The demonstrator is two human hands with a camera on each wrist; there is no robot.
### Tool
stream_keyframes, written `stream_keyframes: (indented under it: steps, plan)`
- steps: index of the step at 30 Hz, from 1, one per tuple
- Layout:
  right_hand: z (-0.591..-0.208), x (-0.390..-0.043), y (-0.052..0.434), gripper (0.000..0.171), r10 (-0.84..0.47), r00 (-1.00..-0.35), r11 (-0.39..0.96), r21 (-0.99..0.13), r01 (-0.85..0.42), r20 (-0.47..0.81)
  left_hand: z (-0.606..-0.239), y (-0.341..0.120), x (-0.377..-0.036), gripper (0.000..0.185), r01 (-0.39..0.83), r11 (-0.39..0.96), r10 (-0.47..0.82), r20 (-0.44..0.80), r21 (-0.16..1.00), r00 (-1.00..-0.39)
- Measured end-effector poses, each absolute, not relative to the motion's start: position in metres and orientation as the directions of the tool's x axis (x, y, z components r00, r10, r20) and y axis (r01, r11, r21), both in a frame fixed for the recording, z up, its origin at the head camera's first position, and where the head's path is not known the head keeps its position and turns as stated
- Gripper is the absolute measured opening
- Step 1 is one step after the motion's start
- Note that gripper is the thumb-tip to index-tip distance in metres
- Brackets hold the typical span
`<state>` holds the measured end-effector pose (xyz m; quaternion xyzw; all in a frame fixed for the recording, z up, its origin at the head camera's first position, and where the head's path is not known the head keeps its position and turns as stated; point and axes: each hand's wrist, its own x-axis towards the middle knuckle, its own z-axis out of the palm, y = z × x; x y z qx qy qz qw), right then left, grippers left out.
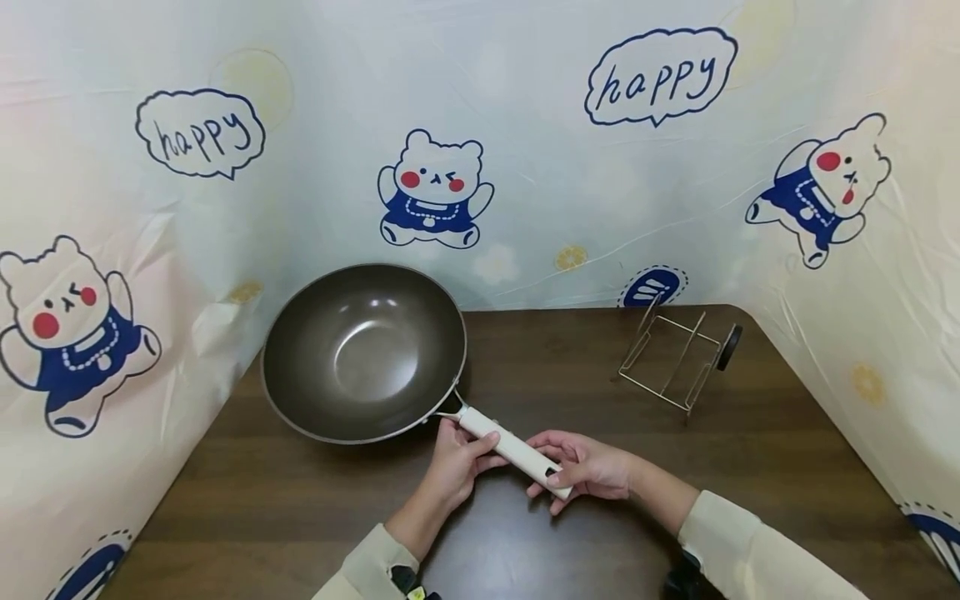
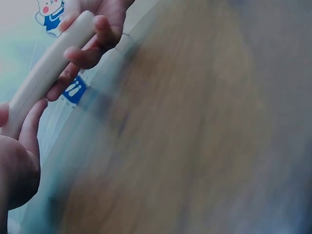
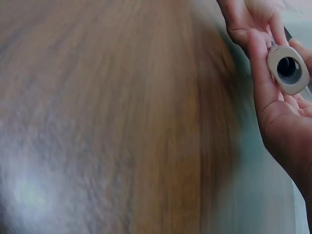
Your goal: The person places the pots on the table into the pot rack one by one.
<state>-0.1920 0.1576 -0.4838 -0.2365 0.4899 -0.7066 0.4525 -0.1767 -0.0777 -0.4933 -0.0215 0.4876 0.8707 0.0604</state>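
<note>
A dark wok [image 1: 363, 350] with a white handle [image 1: 513, 451] sits on the brown wooden table [image 1: 570, 392], left of centre. My left hand [image 1: 457, 464] grips the handle near the pan, thumb over the top. My right hand [image 1: 581, 468] holds the handle's far end, fingers curled round it. In the left wrist view the handle [image 2: 46, 73] runs up to the right hand's fingers [image 2: 92, 46]. The right wrist view looks at the handle's round end cap [image 3: 288, 69] between my fingers.
A wire rack [image 1: 678, 358] with a black knob stands at the back right of the table. A cartoon-bear plastic sheet [image 1: 435, 192] walls in the back and both sides. Bare tabletop [image 1: 262, 508] lies in front of the wok.
</note>
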Motion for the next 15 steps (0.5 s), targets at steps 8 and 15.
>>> stream_keyframes:
  steps: [8,15]
  plan:
    - [-0.481,-0.186,0.138,0.069,-0.869,-0.485,-0.061,-0.952,0.3,-0.097,-0.485,-0.093,-0.179,0.053,-0.138,-0.39,0.169,-0.077,0.911,-0.983]
    - [-0.483,-0.174,0.122,0.071,-0.836,-0.546,-0.108,-0.959,0.263,-0.056,-0.475,-0.103,-0.178,0.05,-0.116,-0.286,0.178,-0.066,0.951,-0.982]
